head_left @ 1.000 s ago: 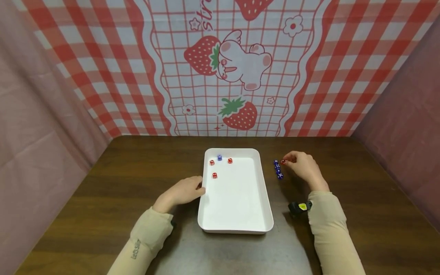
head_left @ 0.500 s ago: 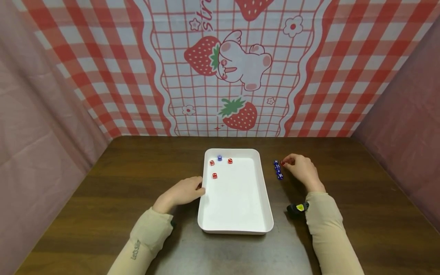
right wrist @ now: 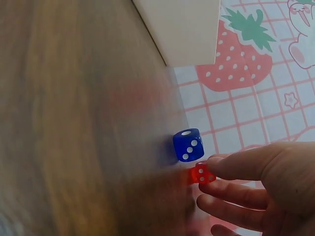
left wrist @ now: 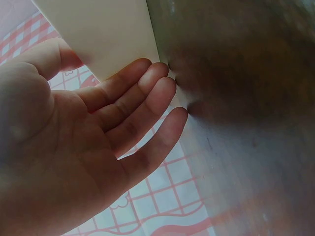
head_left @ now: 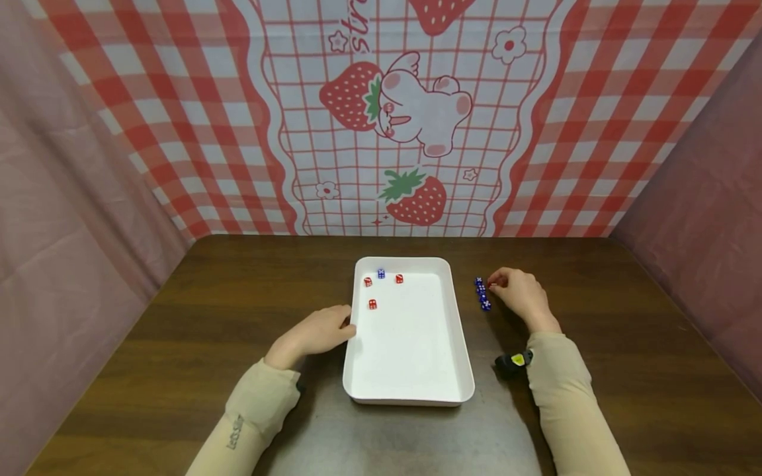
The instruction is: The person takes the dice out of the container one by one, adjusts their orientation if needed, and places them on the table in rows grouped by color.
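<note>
My left hand holds the left rim of a white rectangular tray, thumb at the rim and fingers along the outer wall. In the left wrist view its fingertips reach the tabletop beside the tray wall. My right hand pinches a small red die between thumb and index finger, low over the table. Right beside it stands a blue die, the near end of a short row of several blue dice right of the tray.
Inside the tray, near its far left corner, are a blue die and several red dice. A dark wooden table bears everything. A strawberry-print cloth hangs behind it, pink curtains at the sides.
My right hand has shifted slightly left and closer to the row of blue dice, with the red die in its fingers. The left hand and tray stay put.
</note>
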The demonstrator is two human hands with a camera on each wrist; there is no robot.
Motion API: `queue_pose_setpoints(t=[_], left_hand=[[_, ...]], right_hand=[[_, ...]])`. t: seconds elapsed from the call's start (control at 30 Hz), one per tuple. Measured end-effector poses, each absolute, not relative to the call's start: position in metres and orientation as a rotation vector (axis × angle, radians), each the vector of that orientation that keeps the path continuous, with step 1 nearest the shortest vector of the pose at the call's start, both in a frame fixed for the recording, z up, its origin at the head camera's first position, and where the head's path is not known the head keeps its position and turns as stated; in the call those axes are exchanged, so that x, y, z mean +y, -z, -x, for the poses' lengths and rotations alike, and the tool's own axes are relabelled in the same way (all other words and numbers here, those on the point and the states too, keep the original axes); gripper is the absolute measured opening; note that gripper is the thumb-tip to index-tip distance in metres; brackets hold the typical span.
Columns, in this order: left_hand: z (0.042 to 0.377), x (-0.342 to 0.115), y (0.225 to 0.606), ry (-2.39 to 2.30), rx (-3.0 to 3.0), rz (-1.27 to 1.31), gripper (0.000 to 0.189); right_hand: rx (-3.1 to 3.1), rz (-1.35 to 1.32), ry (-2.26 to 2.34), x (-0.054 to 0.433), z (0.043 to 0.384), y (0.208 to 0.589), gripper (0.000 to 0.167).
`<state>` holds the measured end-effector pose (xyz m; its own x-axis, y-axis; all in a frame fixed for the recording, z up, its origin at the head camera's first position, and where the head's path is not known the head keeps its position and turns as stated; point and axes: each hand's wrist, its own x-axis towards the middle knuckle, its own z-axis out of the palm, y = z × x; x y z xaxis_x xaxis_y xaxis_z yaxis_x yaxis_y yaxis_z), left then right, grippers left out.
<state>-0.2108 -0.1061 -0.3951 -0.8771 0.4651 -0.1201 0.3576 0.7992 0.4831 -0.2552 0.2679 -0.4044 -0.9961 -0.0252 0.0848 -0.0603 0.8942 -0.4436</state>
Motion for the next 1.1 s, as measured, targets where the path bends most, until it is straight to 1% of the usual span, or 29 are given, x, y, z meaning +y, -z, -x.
queue_pose_setpoints(t=[0.77,1.1], left_hand=[[0.2105,-0.106,0.3957,-0.657,2.764,-0.65,0.012],[0.2115,-0.1058,0.3952,-0.661,2.763,-0.648,0.012]], right_hand=[[-3.016,-0.066,-0.641,0.2669,0.2546,0.4046,0.02],[-2.994,-0.088,-0.568,0.264,0.2524,0.3969,0.019]])
